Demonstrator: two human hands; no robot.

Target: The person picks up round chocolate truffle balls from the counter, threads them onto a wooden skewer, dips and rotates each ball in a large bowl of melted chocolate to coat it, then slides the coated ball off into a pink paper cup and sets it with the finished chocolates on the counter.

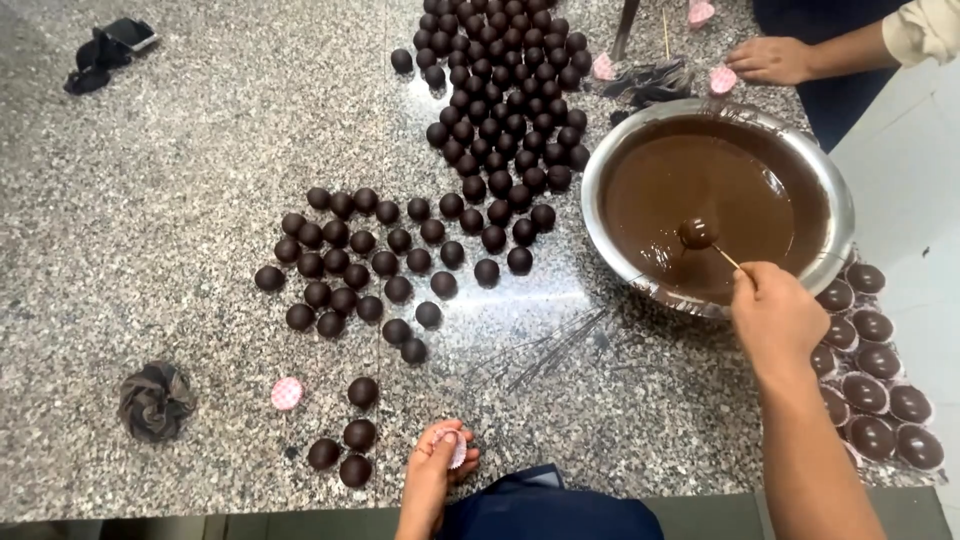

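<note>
Over the steel bowl (pixel 840 215) | my right hand (pixel 775 315) pinches a skewer (pixel 728 258) slanting up-left to a dipped ball (pixel 697 233) above the chocolate | left hand (pixel 440 470), farther away, grips a pink paper cup (pixel 457 450) at the counter edge.

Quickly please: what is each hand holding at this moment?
Left hand: closed on a pink paper cup.
Right hand: closed on a stick with a ball over the bowl.
</note>
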